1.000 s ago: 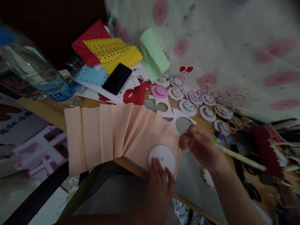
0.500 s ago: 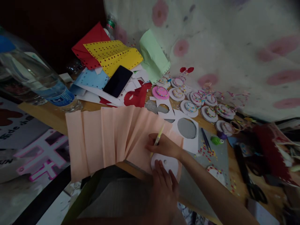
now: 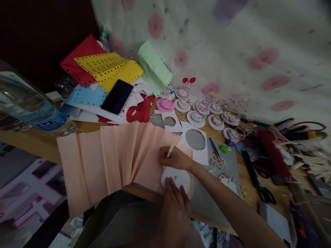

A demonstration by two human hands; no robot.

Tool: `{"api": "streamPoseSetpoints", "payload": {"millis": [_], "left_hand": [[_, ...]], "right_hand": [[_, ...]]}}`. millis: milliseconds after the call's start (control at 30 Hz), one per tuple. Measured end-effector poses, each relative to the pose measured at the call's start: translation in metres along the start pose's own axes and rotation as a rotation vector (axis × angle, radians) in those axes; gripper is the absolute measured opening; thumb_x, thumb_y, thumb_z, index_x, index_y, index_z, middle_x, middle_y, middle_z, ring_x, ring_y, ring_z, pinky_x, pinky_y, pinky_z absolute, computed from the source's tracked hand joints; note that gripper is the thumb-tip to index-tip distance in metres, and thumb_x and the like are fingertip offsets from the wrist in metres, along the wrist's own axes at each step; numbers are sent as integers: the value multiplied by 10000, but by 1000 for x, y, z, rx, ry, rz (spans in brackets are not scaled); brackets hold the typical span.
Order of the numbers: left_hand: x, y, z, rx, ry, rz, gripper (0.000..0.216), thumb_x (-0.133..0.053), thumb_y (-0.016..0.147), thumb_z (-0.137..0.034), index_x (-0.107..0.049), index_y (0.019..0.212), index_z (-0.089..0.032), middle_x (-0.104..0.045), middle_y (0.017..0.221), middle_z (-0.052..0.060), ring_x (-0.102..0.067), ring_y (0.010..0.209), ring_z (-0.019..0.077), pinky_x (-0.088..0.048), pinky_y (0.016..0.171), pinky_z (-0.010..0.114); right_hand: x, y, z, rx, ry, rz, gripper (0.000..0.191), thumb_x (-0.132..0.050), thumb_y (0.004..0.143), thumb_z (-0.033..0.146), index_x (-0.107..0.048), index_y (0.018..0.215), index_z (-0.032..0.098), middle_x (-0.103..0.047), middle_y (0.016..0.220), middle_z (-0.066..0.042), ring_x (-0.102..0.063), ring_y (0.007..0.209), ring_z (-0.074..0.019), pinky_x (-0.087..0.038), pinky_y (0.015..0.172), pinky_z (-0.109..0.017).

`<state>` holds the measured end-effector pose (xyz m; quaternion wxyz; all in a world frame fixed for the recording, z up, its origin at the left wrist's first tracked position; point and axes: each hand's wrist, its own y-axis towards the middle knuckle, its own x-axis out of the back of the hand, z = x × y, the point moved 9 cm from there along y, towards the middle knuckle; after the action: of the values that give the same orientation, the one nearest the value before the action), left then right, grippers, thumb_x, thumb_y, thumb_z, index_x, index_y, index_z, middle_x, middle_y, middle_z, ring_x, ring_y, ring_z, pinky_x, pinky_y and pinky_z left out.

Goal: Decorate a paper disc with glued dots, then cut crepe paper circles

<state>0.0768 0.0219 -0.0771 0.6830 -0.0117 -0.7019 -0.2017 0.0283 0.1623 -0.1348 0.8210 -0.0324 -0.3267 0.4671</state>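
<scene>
My right hand (image 3: 176, 158) is closed around a slim yellowish pen (image 3: 170, 150), its tip side down at the edge of a white paper disc (image 3: 184, 178). The disc has a small hole and lies on a wide sheet of peach crepe paper (image 3: 111, 158), which is creased and fans out to the left. Below it, my left hand (image 3: 174, 199) lies with fingers stretched out flat on the disc, pressing it against the crepe paper. The pen's point itself is hard to make out beside the hand.
Several small decorated paper hats (image 3: 198, 118) stand behind. A white sheet with a round cutout (image 3: 204, 137), tweezers (image 3: 215, 148) and scattered beads lie to the right, with scissors (image 3: 265, 193) beyond. A phone (image 3: 117, 97) rests on coloured paper; a water bottle (image 3: 43, 110) stands at left.
The view has turned right, so everything appears shifted left and more of the right side shows. Both hands keep their places on the disc and pen, with little visible movement.
</scene>
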Motion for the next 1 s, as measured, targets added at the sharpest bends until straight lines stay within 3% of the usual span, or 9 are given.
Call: {"api": "streamPoseSetpoints", "payload": {"millis": [200, 367, 500, 700, 833, 1000], "left_hand": [[-1, -2, 4, 1, -21, 24, 368, -612, 834, -346, -740, 1049, -76, -725, 1073, 263, -690, 1023, 390, -498, 840, 494], [-14, -8, 5, 17, -55, 25, 391, -684, 777, -336, -736, 1073, -85, -704, 1110, 278, -667, 1027, 416, -494, 832, 523], [-18, -5, 17, -18, -99, 131, 406, -649, 808, -322, -706, 1149, -110, -674, 1165, 256, -616, 1080, 385, -474, 884, 510], [-2, 13, 38, -246, -297, 315, 498, -606, 788, -235, -620, 1282, -178, -657, 1118, 155, -577, 1001, 306, -475, 867, 466], [-3, 19, 44, -315, -324, 410, 511, -551, 826, -208, -575, 1336, -196, -639, 1124, 140, -555, 991, 296, -450, 900, 486], [-8, 20, 50, -342, -363, 456, 551, -569, 816, -181, -546, 1363, -245, -626, 1136, 113, -539, 1000, 282, -441, 908, 476]], "right_hand": [[16, -5, -14, -48, -13, -150, 277, -594, 935, 329, -602, 1148, 151, -638, 1108, -69, -646, 909, -191, -560, 771, -378], [41, -28, -31, -126, 2, -429, 234, -591, 937, 329, -621, 1085, 150, -651, 1041, -54, -645, 848, -168, -559, 736, -348], [49, -55, -46, -181, 68, -674, 203, -592, 935, 337, -629, 946, 138, -641, 861, -9, -612, 690, -121, -532, 627, -279], [52, -97, -60, -233, 209, -1016, 310, -629, 830, 250, -436, 594, 193, -418, 543, 80, -402, 493, -81, -348, 485, -213], [47, -129, -64, -257, 268, -1181, 283, -554, 755, 231, -353, 557, 231, -390, 511, 68, -354, 501, -100, -295, 490, -239], [26, -165, -64, -312, 282, -1328, 304, -523, 800, 294, -340, 563, 241, -388, 520, 53, -353, 501, -114, -287, 487, -257]]}}
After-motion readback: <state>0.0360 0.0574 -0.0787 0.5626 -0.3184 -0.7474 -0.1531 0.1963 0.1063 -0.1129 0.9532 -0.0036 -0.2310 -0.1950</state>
